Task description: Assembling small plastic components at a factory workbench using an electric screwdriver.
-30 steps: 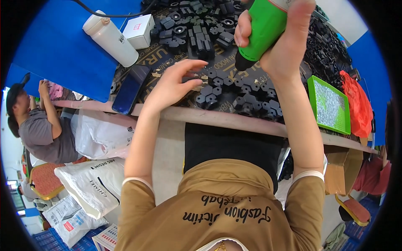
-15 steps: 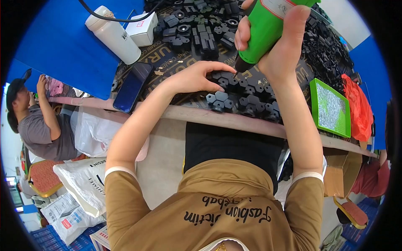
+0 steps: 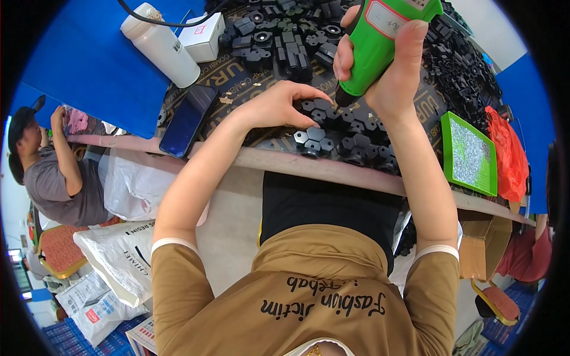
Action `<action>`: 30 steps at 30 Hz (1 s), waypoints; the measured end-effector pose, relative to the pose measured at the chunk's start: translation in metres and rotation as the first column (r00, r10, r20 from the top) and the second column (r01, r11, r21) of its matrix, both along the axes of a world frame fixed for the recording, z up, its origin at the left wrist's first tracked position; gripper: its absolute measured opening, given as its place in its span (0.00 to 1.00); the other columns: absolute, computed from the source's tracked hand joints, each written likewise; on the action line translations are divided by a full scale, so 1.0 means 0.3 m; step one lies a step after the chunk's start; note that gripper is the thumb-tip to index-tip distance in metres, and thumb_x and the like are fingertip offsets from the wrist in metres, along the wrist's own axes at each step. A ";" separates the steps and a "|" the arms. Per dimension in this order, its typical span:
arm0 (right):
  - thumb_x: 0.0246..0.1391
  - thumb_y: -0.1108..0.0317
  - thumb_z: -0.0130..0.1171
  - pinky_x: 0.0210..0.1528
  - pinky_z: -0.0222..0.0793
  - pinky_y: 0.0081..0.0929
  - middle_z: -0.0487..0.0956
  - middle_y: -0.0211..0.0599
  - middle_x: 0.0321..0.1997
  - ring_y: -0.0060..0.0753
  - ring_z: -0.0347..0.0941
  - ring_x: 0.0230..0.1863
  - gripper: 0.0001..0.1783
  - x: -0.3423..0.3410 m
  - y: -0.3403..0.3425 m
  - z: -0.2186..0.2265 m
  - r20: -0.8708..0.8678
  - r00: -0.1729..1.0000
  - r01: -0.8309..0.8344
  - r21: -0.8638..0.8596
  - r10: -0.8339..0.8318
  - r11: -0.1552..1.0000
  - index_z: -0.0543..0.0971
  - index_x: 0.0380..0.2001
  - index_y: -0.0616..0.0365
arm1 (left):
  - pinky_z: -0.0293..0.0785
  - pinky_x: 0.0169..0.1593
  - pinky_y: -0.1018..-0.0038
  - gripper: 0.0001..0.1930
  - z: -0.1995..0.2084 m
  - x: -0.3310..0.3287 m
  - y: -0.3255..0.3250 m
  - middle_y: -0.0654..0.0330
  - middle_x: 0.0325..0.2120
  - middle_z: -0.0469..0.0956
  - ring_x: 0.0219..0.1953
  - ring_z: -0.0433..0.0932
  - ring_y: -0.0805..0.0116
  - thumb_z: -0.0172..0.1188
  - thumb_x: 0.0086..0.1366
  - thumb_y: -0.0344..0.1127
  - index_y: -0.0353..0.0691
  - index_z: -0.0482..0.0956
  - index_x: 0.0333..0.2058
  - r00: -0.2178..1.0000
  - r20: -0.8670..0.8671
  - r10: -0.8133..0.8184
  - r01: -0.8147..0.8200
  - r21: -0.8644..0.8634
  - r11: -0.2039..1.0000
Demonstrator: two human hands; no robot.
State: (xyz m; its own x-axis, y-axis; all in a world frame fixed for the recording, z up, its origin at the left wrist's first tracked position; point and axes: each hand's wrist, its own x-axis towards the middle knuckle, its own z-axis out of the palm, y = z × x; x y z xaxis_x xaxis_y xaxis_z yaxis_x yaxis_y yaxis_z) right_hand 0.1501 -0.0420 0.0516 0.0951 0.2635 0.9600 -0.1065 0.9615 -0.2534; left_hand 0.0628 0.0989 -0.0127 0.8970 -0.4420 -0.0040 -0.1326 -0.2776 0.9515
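a worker's right hand (image 3: 395, 86) wraps a green power screwdriver (image 3: 371, 59), fingers closed round its body, above the near edge of a dark-topped desk (image 3: 267, 159). the tool's thin bit points down at a black part (image 3: 319, 111), though whether the two touch cannot be told. the left hand (image 3: 276, 107) reaches in from the left, thumb and forefinger curved and parted, with the black part between them; how firmly it is held is unclear. more black hexagonal pieces (image 3: 313, 141) stand close to the desk's near edge, while a heap of black components (image 3: 291, 53) spreads toward the far edge. at the desk's left end, a phone (image 3: 189, 121) lies by the near edge, with a white bottle (image 3: 163, 50) and a white box (image 3: 203, 38) beyond. toward the right end, a green tray (image 3: 491, 176) holds small silver pieces (image 3: 466, 151) beside a red bag (image 3: 509, 160). a co-worker (image 3: 65, 184) in grey sits at left.
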 end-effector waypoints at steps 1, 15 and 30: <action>0.44 0.21 0.40 0.17 0.63 0.17 0.71 0.34 0.16 0.24 0.66 0.14 0.45 -0.008 0.004 0.006 -0.010 1.000 -0.021 -0.020 0.021 1.000 0.69 0.36 0.60 | 0.69 0.47 0.81 0.25 0.000 0.001 0.001 0.64 0.40 0.77 0.40 0.71 0.81 0.66 0.49 0.22 0.33 0.73 0.48 1.000 0.007 -0.005 0.005 0.019 1.000; 0.43 0.19 0.38 0.15 0.62 0.18 0.70 0.33 0.13 0.25 0.64 0.11 0.46 -0.160 -0.114 0.072 -0.082 0.725 0.417 -0.738 -0.684 0.531 0.70 0.33 0.58 | 0.69 0.36 0.79 0.24 -0.023 0.004 0.000 0.61 0.29 0.77 0.31 0.73 0.76 0.70 0.43 0.30 0.41 0.80 0.44 0.961 0.267 0.066 -0.104 0.130 0.986; 0.51 0.28 0.41 0.14 0.62 0.16 0.71 0.32 0.19 0.20 0.67 0.14 0.42 -0.166 -0.098 0.094 0.161 0.634 0.637 -0.663 -0.756 0.393 0.69 0.42 0.61 | 0.67 0.41 0.76 0.27 -0.039 0.004 0.006 0.60 0.30 0.73 0.38 0.69 0.67 0.73 0.41 0.36 0.46 0.80 0.44 0.945 0.322 0.059 -0.115 0.156 0.981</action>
